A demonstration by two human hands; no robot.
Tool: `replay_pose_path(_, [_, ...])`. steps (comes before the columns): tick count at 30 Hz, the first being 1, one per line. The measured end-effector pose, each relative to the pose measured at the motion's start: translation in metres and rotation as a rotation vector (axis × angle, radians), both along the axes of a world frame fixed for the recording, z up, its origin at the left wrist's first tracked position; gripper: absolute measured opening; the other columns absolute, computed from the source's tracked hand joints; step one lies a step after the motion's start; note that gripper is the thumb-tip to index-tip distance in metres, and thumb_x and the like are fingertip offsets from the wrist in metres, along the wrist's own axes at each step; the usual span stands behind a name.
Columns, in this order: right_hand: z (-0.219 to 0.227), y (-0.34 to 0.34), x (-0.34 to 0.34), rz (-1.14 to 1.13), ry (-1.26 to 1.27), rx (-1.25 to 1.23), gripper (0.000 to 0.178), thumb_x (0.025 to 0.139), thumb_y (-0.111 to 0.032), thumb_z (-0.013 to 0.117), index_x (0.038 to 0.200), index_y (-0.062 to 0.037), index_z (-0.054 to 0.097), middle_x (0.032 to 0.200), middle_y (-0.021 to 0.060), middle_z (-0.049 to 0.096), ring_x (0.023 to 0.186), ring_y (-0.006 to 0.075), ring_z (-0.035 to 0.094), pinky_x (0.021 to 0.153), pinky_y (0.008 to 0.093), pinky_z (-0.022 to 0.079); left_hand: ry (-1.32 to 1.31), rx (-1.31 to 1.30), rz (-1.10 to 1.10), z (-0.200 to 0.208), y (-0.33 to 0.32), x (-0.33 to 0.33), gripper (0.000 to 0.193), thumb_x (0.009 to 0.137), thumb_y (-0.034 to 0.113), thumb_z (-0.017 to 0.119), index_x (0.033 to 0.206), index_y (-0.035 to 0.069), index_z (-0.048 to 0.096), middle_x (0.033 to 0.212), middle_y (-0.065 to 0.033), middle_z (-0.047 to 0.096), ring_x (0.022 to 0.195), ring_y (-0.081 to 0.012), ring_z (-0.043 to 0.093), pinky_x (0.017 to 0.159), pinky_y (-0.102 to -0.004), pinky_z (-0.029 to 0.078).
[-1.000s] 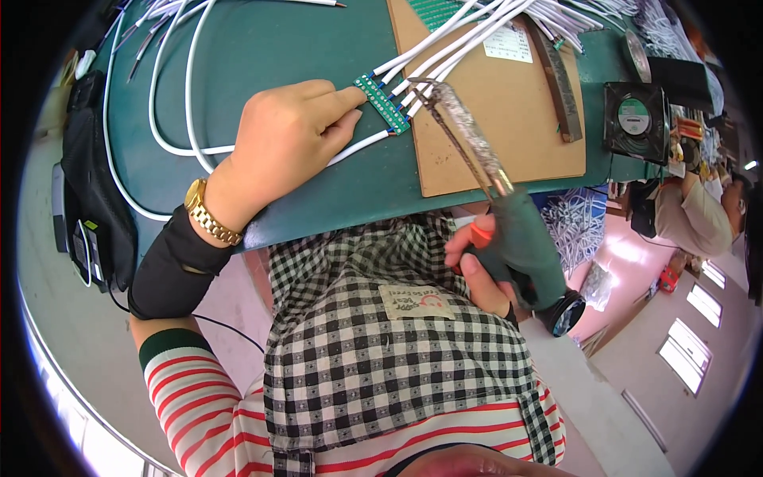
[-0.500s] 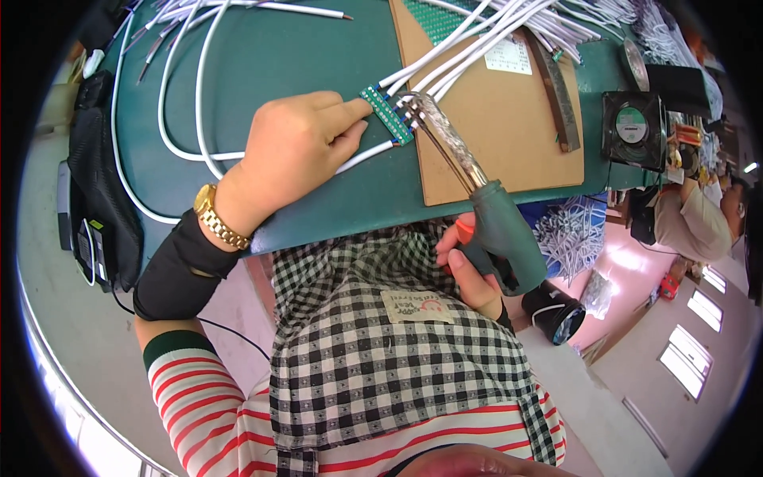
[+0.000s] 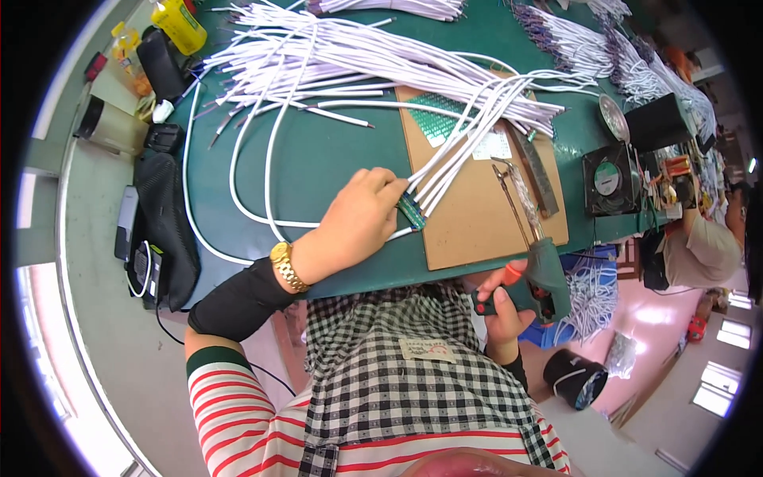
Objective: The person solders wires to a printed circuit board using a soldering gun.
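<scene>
Pinches green circuit bd [image 3: 411, 213] btwn thumb & fingers of L hand [image 3: 358, 216], holding it just right of the fingertips, by the left edge of brown panel [image 3: 465, 238], w/ white cables [image 3: 445, 171] running off it to far right. Grips dk-green soldering gun [image 3: 548, 274] in R hand [image 3: 505, 310], fingers curled on handle, well to near right of circuit bd, pointing the tip far-left over brown panel, apart from circuit bd. Has big white cable bundle [image 3: 358, 52] at far side of green table [image 3: 334, 151], plus blk fan [image 3: 610, 179] at right.
</scene>
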State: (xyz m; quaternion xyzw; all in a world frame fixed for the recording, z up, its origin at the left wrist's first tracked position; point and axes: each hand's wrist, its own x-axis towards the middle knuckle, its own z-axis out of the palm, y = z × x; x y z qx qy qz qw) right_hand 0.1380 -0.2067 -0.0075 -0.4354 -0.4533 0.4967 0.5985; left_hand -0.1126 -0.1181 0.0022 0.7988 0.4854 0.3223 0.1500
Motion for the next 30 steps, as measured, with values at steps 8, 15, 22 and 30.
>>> replay_pose_path(8, [-0.01,-0.005,0.005,-0.057,0.043,0.121,0.041,0.079,-0.002,0.05,0.118,0.0018,0.039,0.077,0.0125,0.056,0.06,0.0151,0.053,0.061,0.0289,0.048,-0.162,0.112,-0.099,-0.003,0.011,0.008,0.03,0.067,-0.002,0.062,0.097,0.001,0.064,0.089,-0.0122,0.06,0.078,-0.029,0.06,0.068,-0.0366,0.05])
replay_pose_path(15, [-0.018,-0.018,0.02,-0.129,0.13,0.096,0.043,0.078,-0.003,0.05,0.12,0.0015,0.039,0.076,0.0125,0.054,0.058,0.0154,0.052,0.054,0.0271,0.048,0.01,-0.135,-0.411,0.017,0.03,0.004,0.02,0.075,0.012,0.064,0.093,0.004,0.066,0.085,-0.0132,0.059,0.076,-0.03,0.06,0.07,-0.0374,0.049])
replay_pose_path(22, [-0.015,-0.02,0.018,-0.169,0.231,0.005,0.042,0.078,-0.003,0.05,0.118,0.0007,0.04,0.077,0.0126,0.054,0.058,0.0155,0.051,0.056,0.0266,0.046,0.133,0.372,0.266,0.028,0.233,-0.089,0.019,0.081,0.011,0.057,0.095,0.0,0.064,0.096,-0.0187,0.063,0.091,-0.0349,0.059,0.081,-0.0403,0.048])
replay_pose_path(30, [-0.026,-0.019,0.021,-0.228,0.284,0.079,0.044,0.078,-0.004,0.051,0.121,-0.0011,0.039,0.078,0.0116,0.053,0.062,0.0163,0.051,0.061,0.0297,0.046,0.541,0.015,0.84,0.007,0.323,-0.214,0.024,0.075,0.012,0.056,0.093,-0.003,0.065,0.096,-0.0232,0.064,0.095,-0.0374,0.06,0.084,-0.0405,0.049])
